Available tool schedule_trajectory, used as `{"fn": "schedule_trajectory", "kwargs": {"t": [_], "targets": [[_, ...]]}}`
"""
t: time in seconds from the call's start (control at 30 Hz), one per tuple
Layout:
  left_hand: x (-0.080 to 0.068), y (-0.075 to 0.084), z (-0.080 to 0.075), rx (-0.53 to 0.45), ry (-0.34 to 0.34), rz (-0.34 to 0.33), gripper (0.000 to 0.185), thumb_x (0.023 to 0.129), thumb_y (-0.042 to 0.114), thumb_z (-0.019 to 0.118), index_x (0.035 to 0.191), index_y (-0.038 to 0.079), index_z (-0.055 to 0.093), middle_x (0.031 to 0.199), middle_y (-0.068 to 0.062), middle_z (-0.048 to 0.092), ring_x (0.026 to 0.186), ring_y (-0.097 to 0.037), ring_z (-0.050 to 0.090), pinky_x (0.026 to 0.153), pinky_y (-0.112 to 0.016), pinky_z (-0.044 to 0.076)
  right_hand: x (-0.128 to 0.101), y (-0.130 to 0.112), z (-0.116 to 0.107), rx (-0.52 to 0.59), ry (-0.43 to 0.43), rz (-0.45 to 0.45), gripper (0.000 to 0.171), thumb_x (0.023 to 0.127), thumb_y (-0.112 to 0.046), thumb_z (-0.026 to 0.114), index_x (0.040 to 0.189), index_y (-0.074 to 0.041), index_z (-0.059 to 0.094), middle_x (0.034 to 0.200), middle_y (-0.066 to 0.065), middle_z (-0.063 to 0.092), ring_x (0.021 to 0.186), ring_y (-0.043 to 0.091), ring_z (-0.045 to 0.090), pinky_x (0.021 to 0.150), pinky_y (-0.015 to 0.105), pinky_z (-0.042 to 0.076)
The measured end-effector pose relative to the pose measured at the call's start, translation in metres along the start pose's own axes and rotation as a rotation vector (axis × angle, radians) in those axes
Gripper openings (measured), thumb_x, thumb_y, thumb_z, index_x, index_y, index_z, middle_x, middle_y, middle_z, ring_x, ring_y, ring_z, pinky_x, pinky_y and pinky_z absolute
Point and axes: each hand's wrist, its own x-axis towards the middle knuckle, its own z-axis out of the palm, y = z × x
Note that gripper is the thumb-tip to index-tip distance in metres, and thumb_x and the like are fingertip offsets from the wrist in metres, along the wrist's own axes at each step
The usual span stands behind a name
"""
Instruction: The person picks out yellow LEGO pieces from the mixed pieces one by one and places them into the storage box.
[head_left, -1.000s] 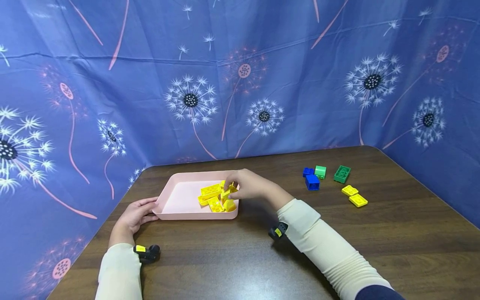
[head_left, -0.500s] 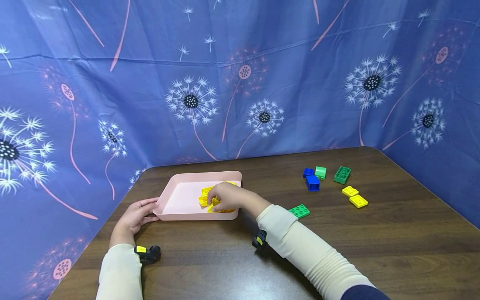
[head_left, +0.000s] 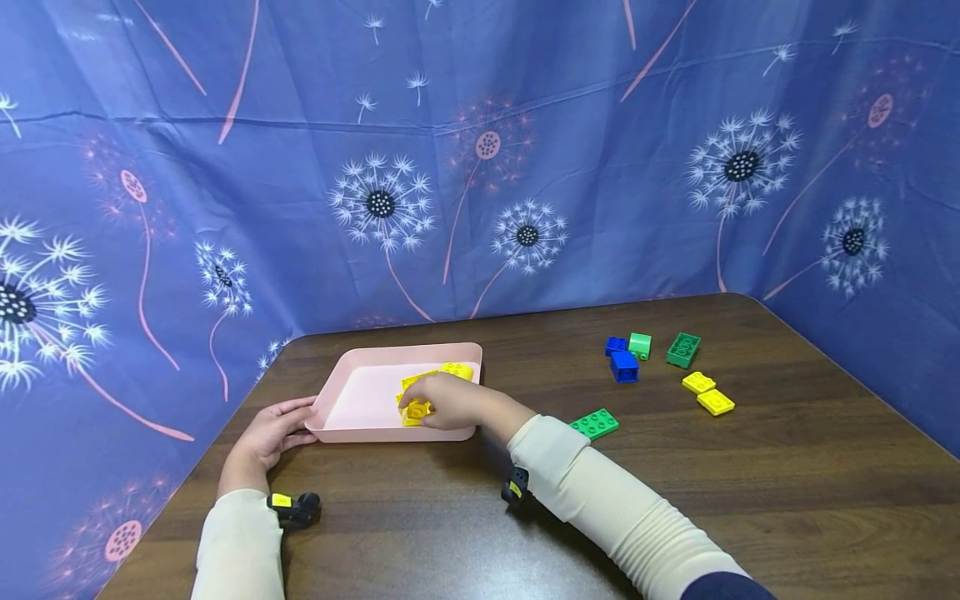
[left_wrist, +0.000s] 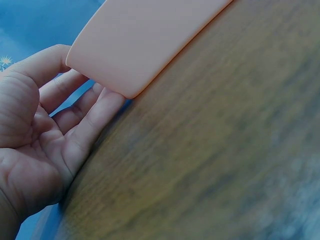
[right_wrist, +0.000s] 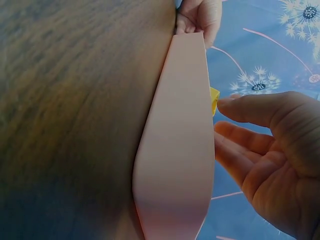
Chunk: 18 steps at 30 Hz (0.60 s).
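Observation:
A pink tray [head_left: 356, 400] lies on the dark wooden table, with several yellow bricks [head_left: 415, 410] heaped in its right half. My right hand [head_left: 423, 404] reaches over the tray's near wall and rests on that heap, fingers stretched out and relaxed. In the right wrist view my right hand [right_wrist: 265, 155] shows an open palm, its thumb tip beside a yellow brick [right_wrist: 214, 101] above the tray wall [right_wrist: 180, 150]. My left hand [head_left: 285, 425] grips the tray's near left corner. The left wrist view has my left hand [left_wrist: 50, 125] with thumb above and fingers against that tray corner [left_wrist: 145, 40].
A flat green brick [head_left: 595, 423] lies just right of my right forearm. Farther right are two blue bricks [head_left: 624, 365], a light green brick [head_left: 640, 344], a dark green brick [head_left: 683, 349] and two yellow plates [head_left: 707, 392]. Blue flowered cloth walls the table's back and sides.
My right hand has slid left across the tray and sunk onto the yellow bricks. The forearm moved left, baring the flat green brick. My left hand stayed on the corner.

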Motion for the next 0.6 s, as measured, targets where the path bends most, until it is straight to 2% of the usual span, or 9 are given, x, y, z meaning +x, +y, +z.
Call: {"fn": "schedule_trajectory", "kwargs": {"t": [0.23, 0.37, 0.6], "targets": [[0.0, 0.0, 0.001, -0.003, -0.006, -0.004, 0.021, 0.096, 0.009, 0.061, 0.112, 0.016, 0.072, 0.096, 0.006, 0.068, 0.082, -0.011, 0.067, 0.073, -0.031, 0.059, -0.005, 0.0, -0.004, 0.0, 0.011, -0.001, 0.033, 0.087, -0.001, 0.069, 0.12, -0.005, 0.067, 0.121, 0.005, 0.065, 0.118, 0.018, 0.057, 0.101, 0.024, 0.043], [-0.001, 0.0, 0.001, -0.012, -0.014, 0.001, 0.021, 0.096, 0.008, 0.06, 0.106, 0.02, 0.073, 0.094, 0.007, 0.068, 0.082, -0.011, 0.067, 0.073, -0.031, 0.059, -0.014, 0.0, -0.011, 0.026, 0.023, 0.024, 0.035, 0.086, -0.004, 0.072, 0.121, -0.004, 0.067, 0.123, 0.006, 0.064, 0.119, 0.02, 0.056, 0.103, 0.026, 0.042], [-0.001, 0.001, 0.001, -0.014, -0.018, 0.016, 0.021, 0.095, 0.008, 0.061, 0.098, 0.025, 0.074, 0.094, 0.007, 0.069, 0.082, -0.011, 0.067, 0.072, -0.03, 0.059, -0.034, 0.007, -0.026, 0.096, 0.059, 0.053, 0.035, 0.086, -0.008, 0.073, 0.12, -0.002, 0.066, 0.119, 0.008, 0.064, 0.105, 0.027, 0.063, 0.09, 0.028, 0.051]]}}
